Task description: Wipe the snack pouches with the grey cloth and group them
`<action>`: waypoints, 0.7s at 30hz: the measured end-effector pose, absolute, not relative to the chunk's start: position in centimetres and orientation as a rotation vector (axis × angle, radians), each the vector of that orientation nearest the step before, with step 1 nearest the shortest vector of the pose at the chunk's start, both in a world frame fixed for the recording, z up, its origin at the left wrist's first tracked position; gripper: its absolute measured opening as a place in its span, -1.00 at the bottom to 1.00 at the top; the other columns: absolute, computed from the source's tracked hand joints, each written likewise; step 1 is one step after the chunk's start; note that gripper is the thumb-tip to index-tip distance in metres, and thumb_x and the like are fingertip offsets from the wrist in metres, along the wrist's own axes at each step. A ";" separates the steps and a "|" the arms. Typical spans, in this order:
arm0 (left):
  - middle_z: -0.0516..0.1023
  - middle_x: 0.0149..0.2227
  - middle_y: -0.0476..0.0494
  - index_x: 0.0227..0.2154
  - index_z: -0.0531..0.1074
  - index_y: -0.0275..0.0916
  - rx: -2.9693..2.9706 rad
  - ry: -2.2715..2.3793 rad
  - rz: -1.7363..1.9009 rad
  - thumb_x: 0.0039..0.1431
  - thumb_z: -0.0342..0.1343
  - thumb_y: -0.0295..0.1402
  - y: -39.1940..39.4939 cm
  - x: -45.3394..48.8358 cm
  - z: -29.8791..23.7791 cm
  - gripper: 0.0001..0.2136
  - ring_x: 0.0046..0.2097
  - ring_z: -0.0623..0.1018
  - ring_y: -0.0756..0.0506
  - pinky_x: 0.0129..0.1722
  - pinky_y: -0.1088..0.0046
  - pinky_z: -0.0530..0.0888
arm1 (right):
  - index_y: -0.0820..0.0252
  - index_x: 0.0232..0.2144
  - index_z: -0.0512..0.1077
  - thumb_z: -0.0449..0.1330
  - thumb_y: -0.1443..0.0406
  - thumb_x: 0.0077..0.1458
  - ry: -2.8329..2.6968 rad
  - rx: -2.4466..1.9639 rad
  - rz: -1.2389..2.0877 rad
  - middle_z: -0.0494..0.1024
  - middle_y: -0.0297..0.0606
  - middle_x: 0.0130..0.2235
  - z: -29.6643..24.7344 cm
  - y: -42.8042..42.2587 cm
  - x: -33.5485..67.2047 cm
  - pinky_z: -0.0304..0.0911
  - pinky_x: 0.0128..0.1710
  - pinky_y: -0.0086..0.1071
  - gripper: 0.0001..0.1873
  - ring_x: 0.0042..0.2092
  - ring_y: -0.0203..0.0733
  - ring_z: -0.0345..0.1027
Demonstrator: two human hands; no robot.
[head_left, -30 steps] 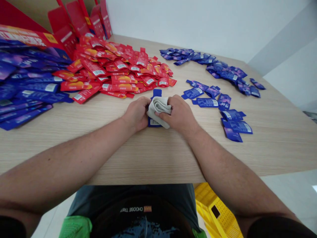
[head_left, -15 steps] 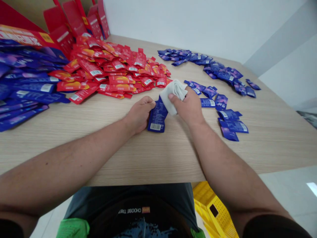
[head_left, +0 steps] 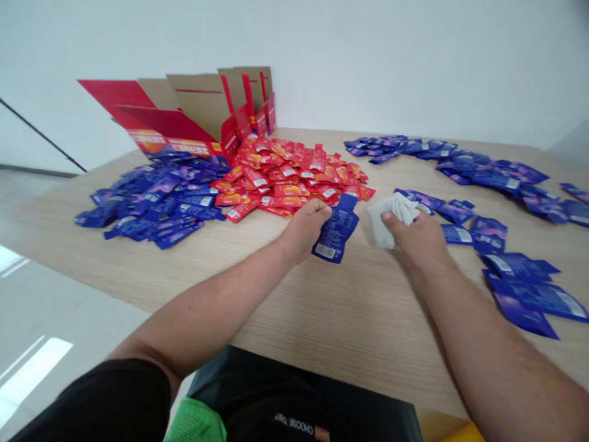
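Observation:
Between thumb and fingers, my left hand point(head_left: 306, 230) pinches the left edge of a blue sachet point(head_left: 338, 230), its barcode side toward me and its narrow neck pointing up. My right hand point(head_left: 416, 236) grips a folded white cloth point(head_left: 386, 224), which is apart from the sachet, a short way to its right. Just behind the sachet lies a heap of red sachets point(head_left: 289, 178). A large pile of blue sachets point(head_left: 156, 196) covers the table on the left. Several loose blue sachets point(head_left: 490, 233) lie beside and beyond my right hand.
Open red cardboard boxes point(head_left: 184, 116) stand at the back left, near the white wall point(head_left: 368, 61). A long row of blue sachets point(head_left: 492, 169) runs along the back right of the wooden table point(head_left: 350, 319). A bit of yellow point(head_left: 462, 433) shows below the front edge.
My right hand has drawn the white cloth away from the sachet, to the right. My left hand still holds the sachet. The view has swung left and up, showing more of the boxes.

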State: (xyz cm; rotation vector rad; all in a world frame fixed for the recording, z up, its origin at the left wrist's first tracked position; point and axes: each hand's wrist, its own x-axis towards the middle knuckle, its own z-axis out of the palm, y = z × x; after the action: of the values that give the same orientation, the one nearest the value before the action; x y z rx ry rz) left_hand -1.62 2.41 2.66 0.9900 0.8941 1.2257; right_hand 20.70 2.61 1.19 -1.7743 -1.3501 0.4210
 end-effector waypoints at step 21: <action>0.45 -0.38 -0.06 -0.34 0.41 -0.15 1.993 2.185 1.419 0.23 0.09 -0.29 3.9 -30.6 9.7 -0.92 -0.25 0.42 -0.15 -0.17 0.32 0.32 | 0.15 -0.13 0.56 0.23 -0.09 0.01 -1.508 -1.915 0.471 0.64 -0.07 -0.27 0.9 2.7 20.3 0.33 -0.29 -0.10 -0.47 -0.27 0.14 0.51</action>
State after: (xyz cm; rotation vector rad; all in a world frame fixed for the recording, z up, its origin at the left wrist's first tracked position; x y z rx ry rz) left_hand -30.64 3.86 9.70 1.9930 2.1845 1.4189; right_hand 20.28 2.68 0.91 -1.9149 -1.5079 0.4706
